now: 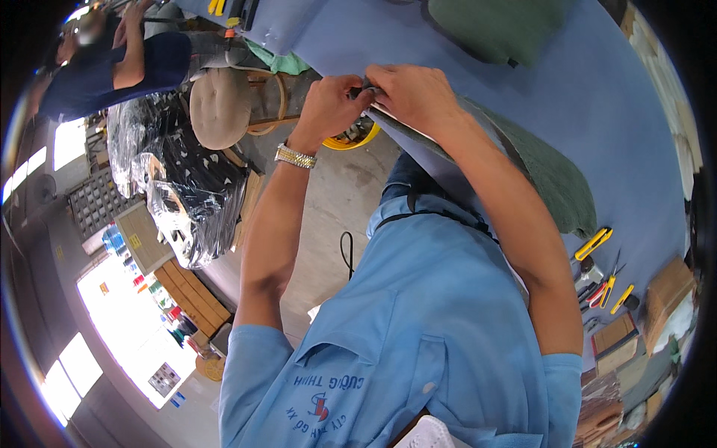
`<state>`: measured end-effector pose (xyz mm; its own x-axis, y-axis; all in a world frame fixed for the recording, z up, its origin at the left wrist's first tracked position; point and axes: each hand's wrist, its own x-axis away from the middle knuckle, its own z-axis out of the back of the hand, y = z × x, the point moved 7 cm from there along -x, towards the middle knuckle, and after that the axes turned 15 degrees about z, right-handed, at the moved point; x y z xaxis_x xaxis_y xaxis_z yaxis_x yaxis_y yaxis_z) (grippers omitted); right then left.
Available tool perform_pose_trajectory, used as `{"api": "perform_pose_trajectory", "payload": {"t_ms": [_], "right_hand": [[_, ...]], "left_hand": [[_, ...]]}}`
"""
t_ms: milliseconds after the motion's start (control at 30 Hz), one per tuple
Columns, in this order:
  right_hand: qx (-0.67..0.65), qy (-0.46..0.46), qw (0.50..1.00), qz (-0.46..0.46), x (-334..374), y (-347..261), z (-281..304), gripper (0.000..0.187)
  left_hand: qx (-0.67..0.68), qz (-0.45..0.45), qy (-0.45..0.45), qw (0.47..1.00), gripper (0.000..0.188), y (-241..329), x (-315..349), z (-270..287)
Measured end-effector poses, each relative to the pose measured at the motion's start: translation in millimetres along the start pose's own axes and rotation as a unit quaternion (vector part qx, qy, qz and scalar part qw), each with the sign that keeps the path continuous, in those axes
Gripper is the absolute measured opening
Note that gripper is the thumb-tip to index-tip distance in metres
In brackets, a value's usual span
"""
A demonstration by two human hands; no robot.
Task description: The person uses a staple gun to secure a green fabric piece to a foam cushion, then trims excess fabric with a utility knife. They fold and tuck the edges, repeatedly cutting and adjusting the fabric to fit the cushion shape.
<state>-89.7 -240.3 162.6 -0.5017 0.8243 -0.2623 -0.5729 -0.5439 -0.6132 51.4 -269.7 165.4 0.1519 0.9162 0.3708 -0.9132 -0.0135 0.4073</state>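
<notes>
My left hand and my right hand meet at the near edge of the blue-grey table, fingers closed in a pinch. Between them they grip the end of a dark green fabric piece, which runs along the table edge beneath my right forearm. A pale strip shows along its near side by my right wrist. My fingers cover the exact spot they hold. Farther back on the table lies a second dark green padded piece.
On the right of the table lie a yellow utility knife, pliers and other hand tools. Below my left hand stands a yellow bucket. To the left are a chair with a beige cushion, a plastic-wrapped stack and another person.
</notes>
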Motion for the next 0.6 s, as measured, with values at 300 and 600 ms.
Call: {"api": "perform_pose_trajectory", "payload": {"t_ms": [300, 600], "right_hand": [[0.052, -0.019, 0.998, 0.021, -2, -5, -12, 0.022], [0.068, 0.008, 0.997, 0.037, 0, -2, 2, 0.022]], "left_hand": [[0.037, -0.006, -0.021, 0.999, 0.039, -15, 1, -6], [0.027, 0.006, -0.043, 0.999, 0.040, -2, 6, -1]]}}
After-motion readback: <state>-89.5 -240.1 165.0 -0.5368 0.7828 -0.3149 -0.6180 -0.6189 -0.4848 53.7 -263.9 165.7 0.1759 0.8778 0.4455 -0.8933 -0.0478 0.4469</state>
